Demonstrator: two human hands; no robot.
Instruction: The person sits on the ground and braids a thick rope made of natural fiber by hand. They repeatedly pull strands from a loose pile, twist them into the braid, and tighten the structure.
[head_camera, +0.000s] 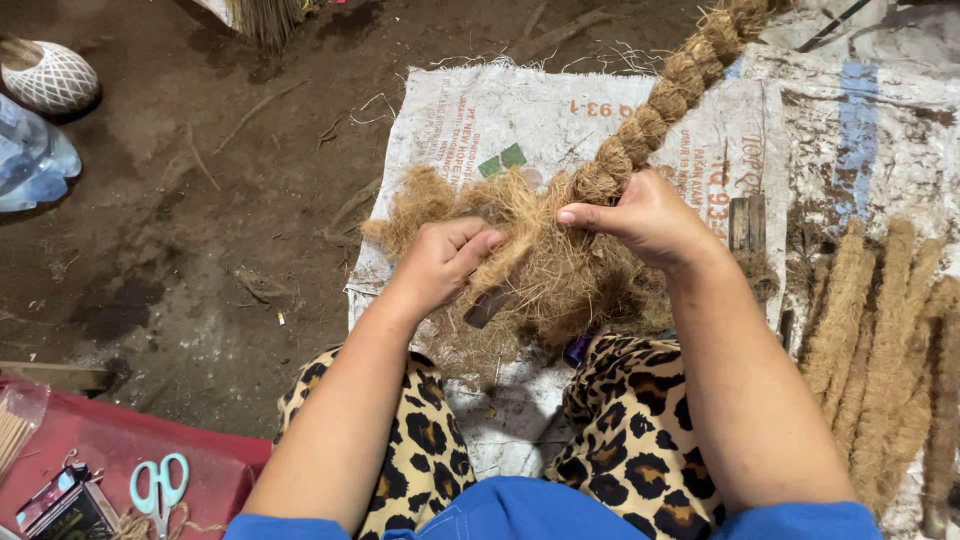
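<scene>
Nearest, at six o'clock, a blue shirt hem (520, 515) and leopard-print trousers (630, 430) cover the knees. At eight o'clock a red cloth (215, 470) carries pale turquoise-handled scissors (158, 490).

Above the knees, the left hand (440, 262) is curled shut around a strand of loose, pale-brown coconut fibre (545, 270), fingers folded over it. The right hand (650, 218), just at three o'clock of the left, is closed on the point where the loose fibre meets the thick braided brown coir rope (665, 95), thumb pressed flat along the top. The fibre is a shaggy, frayed tuft spreading between and below both hands; the rope is tight, knobbly and plaited, running to one o'clock out of view.

Under them lies a white woven plastic sack (480, 110) on the dark earthen floor (180, 200). At three o'clock, finished brown coir braids (880, 340) lie side by side. At ten o'clock sits a white lattice-patterned round object (50, 78).
</scene>
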